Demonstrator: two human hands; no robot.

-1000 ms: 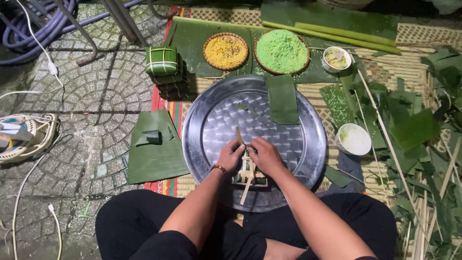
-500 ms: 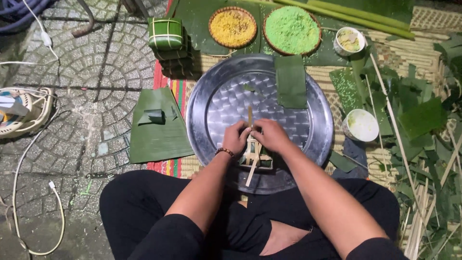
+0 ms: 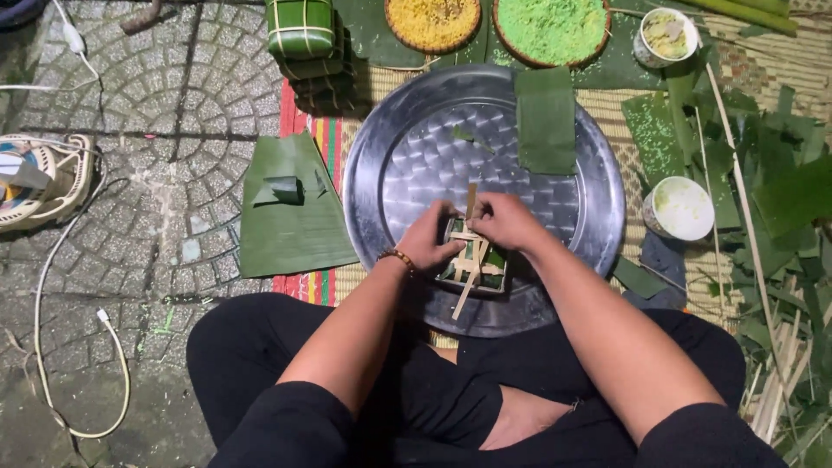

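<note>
Steel round tray (image 3: 407, 165) lies on a woven mat, a square leaf-wrapped parcel (image 3: 472, 260) with pale bamboo strips on its near edge. Both hands, left (image 3: 429, 243) and right (image 3: 507, 221), pinch strips closed over it. Finished green tied parcel (image 3: 299, 26) sits far left.

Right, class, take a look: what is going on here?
A seated person has both hands, left hand and right hand, on a small leaf-wrapped parcel crossed by pale strips, on a round metal tray. A finished tied parcel sits beyond, beside baskets of yellow filling and green rice.
</note>
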